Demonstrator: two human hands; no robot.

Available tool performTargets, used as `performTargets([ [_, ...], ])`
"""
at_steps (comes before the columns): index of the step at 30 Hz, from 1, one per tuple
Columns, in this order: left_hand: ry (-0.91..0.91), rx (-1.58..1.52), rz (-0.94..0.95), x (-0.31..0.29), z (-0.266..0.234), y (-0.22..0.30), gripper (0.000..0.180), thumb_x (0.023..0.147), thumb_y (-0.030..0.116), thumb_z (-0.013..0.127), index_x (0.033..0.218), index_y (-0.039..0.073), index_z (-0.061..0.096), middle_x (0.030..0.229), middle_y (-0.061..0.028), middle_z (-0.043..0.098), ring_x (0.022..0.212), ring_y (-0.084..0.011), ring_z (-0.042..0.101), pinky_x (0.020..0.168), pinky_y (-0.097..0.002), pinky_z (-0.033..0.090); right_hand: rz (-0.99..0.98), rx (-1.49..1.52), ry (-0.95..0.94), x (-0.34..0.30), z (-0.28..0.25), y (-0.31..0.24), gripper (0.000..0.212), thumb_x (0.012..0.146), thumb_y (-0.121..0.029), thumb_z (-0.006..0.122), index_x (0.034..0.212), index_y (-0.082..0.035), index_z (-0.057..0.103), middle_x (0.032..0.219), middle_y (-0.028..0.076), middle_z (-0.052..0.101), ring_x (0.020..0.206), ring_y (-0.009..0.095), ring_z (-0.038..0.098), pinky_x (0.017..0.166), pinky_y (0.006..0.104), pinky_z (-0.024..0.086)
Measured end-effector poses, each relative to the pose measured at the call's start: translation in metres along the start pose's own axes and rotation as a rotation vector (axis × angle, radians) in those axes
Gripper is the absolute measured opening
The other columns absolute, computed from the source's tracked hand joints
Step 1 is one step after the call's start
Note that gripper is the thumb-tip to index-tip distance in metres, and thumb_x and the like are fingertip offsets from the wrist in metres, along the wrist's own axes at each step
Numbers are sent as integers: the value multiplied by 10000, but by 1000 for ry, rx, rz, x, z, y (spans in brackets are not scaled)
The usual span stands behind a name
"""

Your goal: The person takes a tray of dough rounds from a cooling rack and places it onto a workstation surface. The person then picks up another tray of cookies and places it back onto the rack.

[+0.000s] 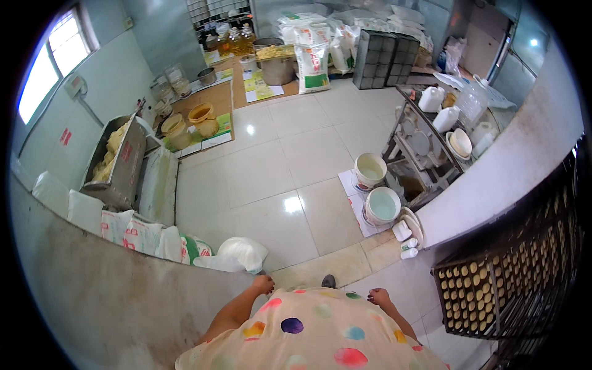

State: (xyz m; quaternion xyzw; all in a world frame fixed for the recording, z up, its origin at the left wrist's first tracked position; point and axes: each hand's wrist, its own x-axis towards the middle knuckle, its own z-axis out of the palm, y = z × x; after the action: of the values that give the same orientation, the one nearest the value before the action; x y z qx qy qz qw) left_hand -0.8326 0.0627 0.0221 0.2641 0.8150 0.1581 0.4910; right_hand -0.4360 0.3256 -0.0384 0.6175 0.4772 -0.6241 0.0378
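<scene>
My left hand (264,284), fingers curled in, hangs at my side by the end of the low wall (142,290). Just beyond it lies a white plastic sack (242,251). On the other side of my body, my right hand (380,298) hangs with its fingers loosely curled. Nothing shows in either hand. Between them spreads my apron (296,339), pale with coloured dots, and one dark shoe (328,282) peeks out past its edge. Nearest to my right hand on the floor are small white bottles (408,248).
A dough-filled metal mixer (117,160) stands left. White buckets of liquid (382,205) sit ahead right beside a cluttered metal table (425,142). A rack of trays with small round pieces (475,290) is close on the right. Flour sacks (312,68) and a large pot (277,71) are at the back.
</scene>
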Motion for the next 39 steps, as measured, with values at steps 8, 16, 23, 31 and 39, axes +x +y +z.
performTargets([
  [8, -27, -58, -71, 14, 9, -32, 254, 798, 145, 479, 917, -57, 577, 734, -117, 644, 566, -192, 625, 510, -301, 506, -43, -154, 18, -21, -3, -2, 250, 817, -126, 529, 995, 50, 525, 846, 164, 613, 647, 259, 636, 500, 329, 537],
  [16, -99, -178, -73, 12, 17, -27, 259, 787, 140, 486, 930, -59, 571, 779, -125, 641, 590, -185, 621, 508, -302, 505, -43, 5, 54, -18, 4, 10, 241, 818, -138, 525, 977, 42, 541, 816, 146, 614, 639, 236, 632, 509, 316, 529],
  [23, -183, -160, -102, 38, 46, -65, 235, 787, 134, 461, 832, -50, 599, 714, -123, 636, 557, -197, 615, 497, -318, 509, -37, 44, 122, -63, 9, 18, 233, 821, -148, 534, 974, 25, 557, 823, 114, 611, 649, 203, 628, 527, 299, 520],
  [31, -344, -61, -91, 63, 60, -45, 225, 777, 124, 449, 751, -41, 600, 662, -117, 619, 526, -203, 601, 462, -308, 487, 93, 136, 214, -108, -11, 88, 229, 811, -137, 534, 974, 24, 543, 853, 126, 608, 663, 216, 631, 538, 306, 527],
  [39, -463, 279, 156, 86, 74, 0, 142, 769, 73, 493, 666, -6, 551, 599, -119, 579, 492, -205, 575, 410, -316, 433, 116, 237, 205, -116, -40, 131, 222, 806, -136, 535, 967, 16, 553, 820, 111, 605, 650, 204, 627, 522, 298, 522],
])
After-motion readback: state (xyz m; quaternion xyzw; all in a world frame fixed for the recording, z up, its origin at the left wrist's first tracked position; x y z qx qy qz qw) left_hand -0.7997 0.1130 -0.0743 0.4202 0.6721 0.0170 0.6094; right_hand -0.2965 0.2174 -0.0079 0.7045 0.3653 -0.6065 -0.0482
